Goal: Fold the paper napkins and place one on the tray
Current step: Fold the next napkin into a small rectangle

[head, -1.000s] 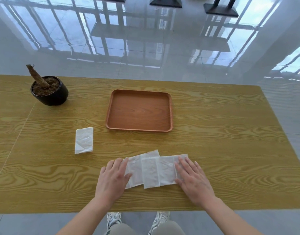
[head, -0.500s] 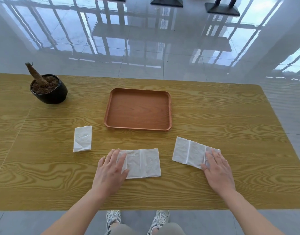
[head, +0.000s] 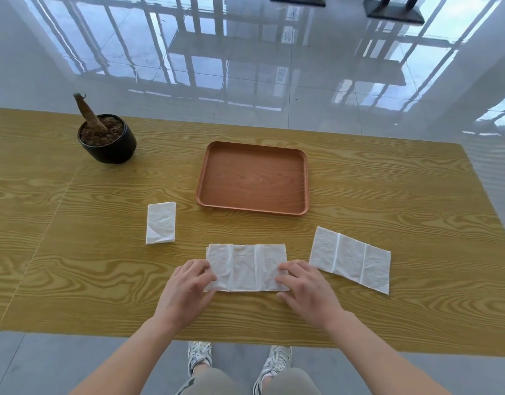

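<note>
Both hands, the left and the right, now pinch the middle napkin's ends; right napkin released.

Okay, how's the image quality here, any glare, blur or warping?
Head view: strong window reflections glare off the glossy floor; the wide lens bows the table edges; lighting is soft, with faint shadows; the napkin between the hands and the tray look sharp.
</note>
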`<state>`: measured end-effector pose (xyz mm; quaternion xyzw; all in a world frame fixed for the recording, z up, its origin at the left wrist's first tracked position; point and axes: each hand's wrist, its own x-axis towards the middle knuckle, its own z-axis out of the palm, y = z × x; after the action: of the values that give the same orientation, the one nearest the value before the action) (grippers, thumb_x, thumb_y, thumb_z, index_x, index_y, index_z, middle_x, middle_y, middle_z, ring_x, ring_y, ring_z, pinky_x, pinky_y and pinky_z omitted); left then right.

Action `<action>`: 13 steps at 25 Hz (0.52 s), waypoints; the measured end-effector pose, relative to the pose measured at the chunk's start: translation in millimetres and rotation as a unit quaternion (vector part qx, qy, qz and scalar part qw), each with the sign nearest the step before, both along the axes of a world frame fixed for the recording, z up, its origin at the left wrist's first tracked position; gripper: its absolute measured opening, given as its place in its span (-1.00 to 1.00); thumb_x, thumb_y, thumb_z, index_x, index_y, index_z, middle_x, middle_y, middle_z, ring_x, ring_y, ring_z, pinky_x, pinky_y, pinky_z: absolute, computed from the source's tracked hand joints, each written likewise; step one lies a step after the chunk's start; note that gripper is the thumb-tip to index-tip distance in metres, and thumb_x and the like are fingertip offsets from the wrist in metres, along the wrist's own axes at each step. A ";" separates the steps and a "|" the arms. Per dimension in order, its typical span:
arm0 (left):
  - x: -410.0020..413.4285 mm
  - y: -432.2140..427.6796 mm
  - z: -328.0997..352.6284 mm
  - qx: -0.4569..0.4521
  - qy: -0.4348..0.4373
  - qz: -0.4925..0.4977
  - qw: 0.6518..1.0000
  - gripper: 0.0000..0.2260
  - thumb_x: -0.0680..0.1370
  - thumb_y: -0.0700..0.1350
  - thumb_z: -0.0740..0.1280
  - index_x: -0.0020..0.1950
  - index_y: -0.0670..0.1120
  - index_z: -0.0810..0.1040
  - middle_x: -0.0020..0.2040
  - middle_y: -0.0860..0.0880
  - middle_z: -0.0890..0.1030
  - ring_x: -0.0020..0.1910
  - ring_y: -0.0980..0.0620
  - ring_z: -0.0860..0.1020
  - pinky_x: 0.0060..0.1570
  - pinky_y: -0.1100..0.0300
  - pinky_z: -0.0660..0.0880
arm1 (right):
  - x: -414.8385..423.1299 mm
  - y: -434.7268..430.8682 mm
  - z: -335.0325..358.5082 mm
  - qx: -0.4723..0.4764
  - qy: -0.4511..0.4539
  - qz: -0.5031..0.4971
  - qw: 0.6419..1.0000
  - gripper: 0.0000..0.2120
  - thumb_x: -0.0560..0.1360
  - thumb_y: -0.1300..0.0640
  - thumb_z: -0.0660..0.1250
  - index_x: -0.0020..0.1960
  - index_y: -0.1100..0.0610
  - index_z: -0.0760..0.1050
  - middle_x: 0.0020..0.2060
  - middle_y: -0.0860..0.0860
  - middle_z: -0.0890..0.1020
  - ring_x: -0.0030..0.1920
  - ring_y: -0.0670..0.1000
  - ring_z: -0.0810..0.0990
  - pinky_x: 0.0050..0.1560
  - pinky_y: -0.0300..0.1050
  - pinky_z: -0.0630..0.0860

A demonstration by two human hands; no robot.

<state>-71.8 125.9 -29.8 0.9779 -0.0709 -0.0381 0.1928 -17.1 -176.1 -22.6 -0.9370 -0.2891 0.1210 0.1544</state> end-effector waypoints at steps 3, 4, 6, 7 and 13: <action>1.5 1.3 0.3 0.012 -0.016 -0.013 1.000 -0.85 0.39 -0.14 0.58 -0.16 -0.03 0.63 0.01 0.01 0.61 0.01 -0.04 0.60 -0.08 0.07 0.54 | 0.1 0.2 -2.0 -0.012 -0.035 0.016 0.999 -0.84 0.42 0.13 0.54 -0.01 0.06 0.66 0.21 0.00 0.63 0.23 0.07 0.56 0.15 0.04 0.57; 1.3 1.6 -0.1 0.017 -0.022 -0.016 0.999 -0.85 0.40 -0.15 0.57 -0.17 -0.04 0.62 0.01 0.00 0.61 0.00 -0.04 0.59 -0.10 0.06 0.54 | -0.3 0.6 -2.8 -0.007 -0.052 0.015 0.999 -0.90 0.44 0.15 0.53 -0.06 0.07 0.66 0.18 0.00 0.64 0.20 0.08 0.59 0.09 0.04 0.59; 1.4 1.5 1.0 0.011 -0.031 -0.014 0.999 -0.86 0.41 -0.17 0.56 -0.18 -0.05 0.62 0.01 0.00 0.61 0.00 -0.04 0.59 -0.10 0.07 0.54 | -1.1 2.7 -3.4 0.000 -0.072 0.008 0.997 -0.95 0.47 0.16 0.51 -0.13 0.08 0.64 0.13 0.00 0.66 0.14 0.09 0.62 -0.01 0.00 0.58; 2.5 1.2 2.5 -0.001 -0.031 -0.005 1.000 -0.86 0.41 -0.17 0.56 -0.18 -0.05 0.62 0.02 0.00 0.61 0.03 -0.04 0.59 -0.08 0.07 0.53 | -0.7 3.5 -3.3 0.000 -0.077 0.004 0.997 -0.93 0.47 0.16 0.51 -0.16 0.09 0.64 0.11 0.00 0.67 0.12 0.10 0.62 -0.05 -0.01 0.56; 11.5 -9.8 29.1 -0.152 -0.038 0.072 0.985 -0.88 0.45 -0.18 0.46 -0.20 -0.02 0.56 0.06 0.08 0.67 0.29 0.05 0.55 0.17 0.04 0.43 | 2.3 5.8 12.3 0.096 0.001 -0.065 0.993 -0.94 0.52 0.21 0.42 -0.13 0.11 0.60 0.15 -0.02 0.66 0.21 0.01 0.56 0.14 -0.04 0.54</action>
<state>-60.3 116.1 -0.7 0.9407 -0.0127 0.0246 0.3382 -14.8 -170.3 -10.3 -0.9344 -0.2378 0.0836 0.2519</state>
